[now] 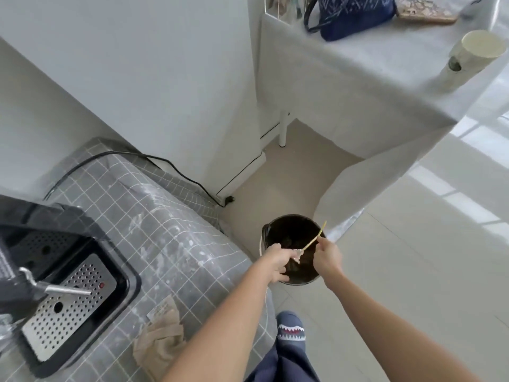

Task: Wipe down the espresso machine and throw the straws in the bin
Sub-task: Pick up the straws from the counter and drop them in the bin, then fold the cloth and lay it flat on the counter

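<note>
straw: thin yellow straw (314,240), slanting up and to the right, held over the bin's mouth. Lower end sits in a bit of pale crumpled stuff (297,256), maybe a wrapper or tissue, can't tell which.

right hand: right hand (327,257) is pinched closed on the straw around the middle, upper end poking out past the knuckles.

left hand: left hand (276,261) is curled closed just beside the straw's lower end, seems to be holding that pale scrap. Whether it's touching the straw itself, can't tell.

bin: round bin (265,230) with a dark liner on the floor, right under both hands. Looks like there's already some rubbish in it, too dark to make out.

how I'd do the drop: both hands are already above the opening, so honestly just let go straight down, no flicking. A light straw can bounce off a rim, so I'd release low and centred and drop the scrap with it.

espresso machine: espresso machine (55,285) is well off to the left of the left hand, perforated drip tray (68,307) showing, steam wand (64,290) over it.

cloth: beige cloth (159,340) crumpled on the checked counter cover (154,216), below and left of the left hand, near the machine.

writing: a small label (161,308) next to the cloth has print on it, too blurry to read. No brand visible on the machine.

further out: cloth-covered table (358,86) far beyond the hands, with a blue patterned bag (352,15) and a pale vase (468,59).
</note>
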